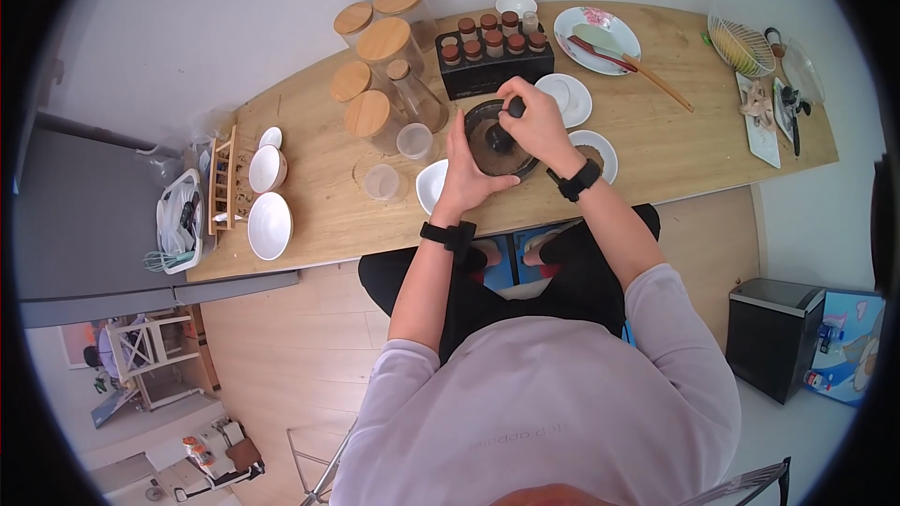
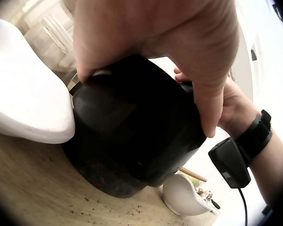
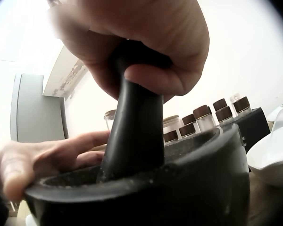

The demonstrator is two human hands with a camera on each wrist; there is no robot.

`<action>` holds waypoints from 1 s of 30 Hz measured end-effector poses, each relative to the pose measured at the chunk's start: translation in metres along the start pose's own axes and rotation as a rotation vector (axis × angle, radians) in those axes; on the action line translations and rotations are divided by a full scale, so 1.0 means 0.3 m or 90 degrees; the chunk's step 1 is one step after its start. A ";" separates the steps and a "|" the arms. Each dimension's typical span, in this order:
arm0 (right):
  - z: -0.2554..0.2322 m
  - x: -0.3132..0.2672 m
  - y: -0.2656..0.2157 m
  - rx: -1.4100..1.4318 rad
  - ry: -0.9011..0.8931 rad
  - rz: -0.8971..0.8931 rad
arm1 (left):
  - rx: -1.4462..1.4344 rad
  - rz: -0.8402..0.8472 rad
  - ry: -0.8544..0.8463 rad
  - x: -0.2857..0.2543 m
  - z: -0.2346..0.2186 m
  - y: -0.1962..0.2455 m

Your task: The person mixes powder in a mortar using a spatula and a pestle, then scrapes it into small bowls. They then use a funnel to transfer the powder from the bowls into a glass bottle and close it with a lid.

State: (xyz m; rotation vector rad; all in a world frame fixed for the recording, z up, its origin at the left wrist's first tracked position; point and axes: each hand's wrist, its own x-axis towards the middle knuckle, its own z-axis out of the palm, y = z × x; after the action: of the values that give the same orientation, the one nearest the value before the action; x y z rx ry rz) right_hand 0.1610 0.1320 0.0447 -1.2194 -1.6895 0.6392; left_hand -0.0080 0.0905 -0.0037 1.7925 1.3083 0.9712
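On the wooden table stands a black mortar (image 3: pixel 188 197) with brown ground powder (image 1: pixel 502 162) inside. My left hand (image 1: pixel 465 180) holds the mortar at its near left side, thumb along the front and fingers along the far left rim. In the left wrist view the hand spans the mortar's dark outer wall (image 2: pixel 132 132). My right hand (image 1: pixel 541 131) grips the top of a black pestle (image 3: pixel 136 129), fingers wrapped round its handle. The pestle leans slightly, its lower end down in the bowl and hidden behind the rim in the right wrist view.
Behind the mortar is a black rack (image 1: pixel 497 73) of brown-capped spice jars. Wooden-lidded canisters (image 1: pixel 372 119) and clear cups (image 1: pixel 382 182) stand to the left. A white bowl (image 1: pixel 431 189) sits close beside the mortar; small white dishes (image 1: pixel 569 99) and a flowered plate (image 1: pixel 568 22) are to the right.
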 end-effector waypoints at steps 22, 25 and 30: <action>0.046 -0.032 -0.012 -0.002 0.033 -0.024 | -0.007 0.003 0.000 -0.004 -0.002 0.010; 0.041 -0.009 0.007 0.001 0.019 -0.017 | -0.009 -0.002 -0.004 -0.002 -0.005 0.016; 0.034 -0.004 -0.002 0.012 0.065 -0.012 | 0.006 0.014 0.009 -0.002 0.003 -0.005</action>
State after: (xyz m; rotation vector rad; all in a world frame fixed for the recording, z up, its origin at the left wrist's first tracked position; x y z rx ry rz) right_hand 0.1518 0.1316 0.0404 -1.2003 -1.6053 0.5712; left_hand -0.0080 0.0903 -0.0053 1.8139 1.3061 0.9928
